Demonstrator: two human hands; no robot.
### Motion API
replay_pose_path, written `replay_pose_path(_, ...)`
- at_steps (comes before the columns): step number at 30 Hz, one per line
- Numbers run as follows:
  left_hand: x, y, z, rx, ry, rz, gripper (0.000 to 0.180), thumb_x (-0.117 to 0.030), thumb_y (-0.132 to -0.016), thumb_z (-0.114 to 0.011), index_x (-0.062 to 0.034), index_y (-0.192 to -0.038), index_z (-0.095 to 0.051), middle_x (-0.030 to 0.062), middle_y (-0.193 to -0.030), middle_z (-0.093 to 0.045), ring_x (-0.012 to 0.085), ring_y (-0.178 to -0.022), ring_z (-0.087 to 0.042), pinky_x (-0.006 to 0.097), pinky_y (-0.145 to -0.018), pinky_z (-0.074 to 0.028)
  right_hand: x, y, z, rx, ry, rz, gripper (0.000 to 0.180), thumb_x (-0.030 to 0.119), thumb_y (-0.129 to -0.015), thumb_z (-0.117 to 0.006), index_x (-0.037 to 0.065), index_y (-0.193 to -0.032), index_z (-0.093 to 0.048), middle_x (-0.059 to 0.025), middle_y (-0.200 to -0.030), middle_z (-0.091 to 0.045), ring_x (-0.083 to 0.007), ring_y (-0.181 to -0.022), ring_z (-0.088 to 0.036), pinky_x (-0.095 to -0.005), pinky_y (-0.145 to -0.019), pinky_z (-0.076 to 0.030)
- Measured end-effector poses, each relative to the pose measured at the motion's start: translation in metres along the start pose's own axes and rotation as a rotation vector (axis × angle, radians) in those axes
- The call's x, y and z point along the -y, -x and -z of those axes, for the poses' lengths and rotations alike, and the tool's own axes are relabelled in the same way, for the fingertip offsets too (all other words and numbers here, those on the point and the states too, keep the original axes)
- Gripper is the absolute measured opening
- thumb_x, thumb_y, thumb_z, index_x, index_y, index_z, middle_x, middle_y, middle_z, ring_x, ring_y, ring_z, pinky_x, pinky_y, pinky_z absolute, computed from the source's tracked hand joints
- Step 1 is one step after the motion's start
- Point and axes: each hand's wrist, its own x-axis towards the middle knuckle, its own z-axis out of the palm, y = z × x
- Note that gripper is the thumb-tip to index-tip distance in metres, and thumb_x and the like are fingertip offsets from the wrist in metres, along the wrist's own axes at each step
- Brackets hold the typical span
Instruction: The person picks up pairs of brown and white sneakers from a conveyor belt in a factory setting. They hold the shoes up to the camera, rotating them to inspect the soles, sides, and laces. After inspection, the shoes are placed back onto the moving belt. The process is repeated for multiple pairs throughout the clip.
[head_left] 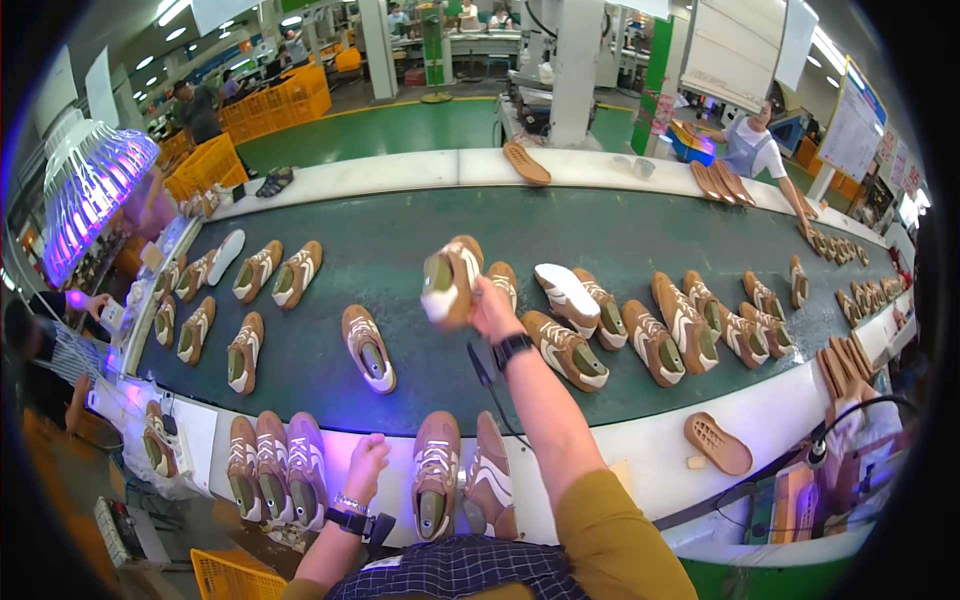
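Observation:
My right hand (pixel 492 311) reaches over the green conveyor belt (pixel 420 222), closed on a brown and white sneaker (pixel 462 262) raised off the belt. The shoe is slightly blurred, with an olive-green shoe last inside. My left hand (pixel 368 468) is closed over the near white ledge, its fingers curled, with nothing seen in it. To its right stand a brown sneaker (pixel 436 462) and another shoe lying on its side (pixel 489 475). To its left, three sneakers (pixel 271 462) stand in a row. On the belt just left of my right hand sits a single sneaker (pixel 368 345).
Several sneakers (pixel 655 340) crowd the belt to the right; others (pixel 258 272) are scattered left. Brown soles (pixel 718 443) lie on the near ledge and on the far ledge (pixel 526 163). A purple-lit lamp (pixel 95 190) hangs at left. A co-worker (pixel 755 150) reaches in at far right.

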Motion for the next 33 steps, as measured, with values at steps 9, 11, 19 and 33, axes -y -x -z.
replay_pose_path(9, 0.027, 0.079, 0.0, 0.086, -0.166, 0.062, 0.053, -0.022, -0.08, -0.066, 0.0008, -0.123, -0.043, 0.0087, -0.109, -0.051, 0.0176, -0.101, -0.05, 0.031, -0.085, -0.044, -0.042, -0.042, 0.053, -0.787, 1.188, 0.414, 0.038, 0.022, -0.074, -0.065, -0.005, -0.098, -0.052, -0.0263, -0.099, -0.059, -0.0424, -0.098, -0.055, -0.0442, -0.086, -0.044)
replay_pose_path(11, 0.021, 0.094, -0.015, 0.136, -0.277, 0.063, 0.064, -0.024, -0.079, -0.069, 0.0023, -0.128, -0.038, 0.0122, -0.114, -0.049, 0.0207, -0.108, -0.048, 0.034, -0.09, -0.043, -0.053, -0.051, 0.082, -0.781, 1.217, 0.302, 0.058, 0.025, -0.067, -0.073, -0.007, -0.107, -0.046, -0.0267, -0.112, -0.051, -0.0424, -0.107, -0.049, -0.0439, -0.091, -0.042)
replay_pose_path(19, 0.039, 0.083, -0.046, 0.063, -0.887, -0.198, 0.101, -0.034, -0.055, -0.081, 0.0089, -0.131, -0.03, 0.0242, -0.119, -0.048, 0.0312, -0.112, -0.048, 0.037, -0.093, -0.04, -0.073, -0.07, 0.123, -0.696, 1.112, 0.167, 0.066, 0.019, -0.058, -0.074, -0.01, -0.108, -0.043, -0.0285, -0.104, -0.054, -0.0412, -0.095, -0.057, -0.0411, -0.086, -0.046)
replay_pose_path(33, -0.024, 0.106, -0.023, 0.234, 0.421, 0.027, 0.084, -0.006, -0.057, -0.063, -0.0045, -0.135, -0.033, 0.0075, -0.121, -0.048, 0.0208, -0.111, -0.048, 0.031, -0.096, -0.039, -0.044, 0.214, 0.104, -0.039, -0.097, -0.091, 0.057, 0.01, -0.064, -0.059, 0.003, -0.119, -0.048, -0.0082, -0.103, -0.059, -0.0223, -0.092, -0.06, -0.0328, -0.08, -0.049)
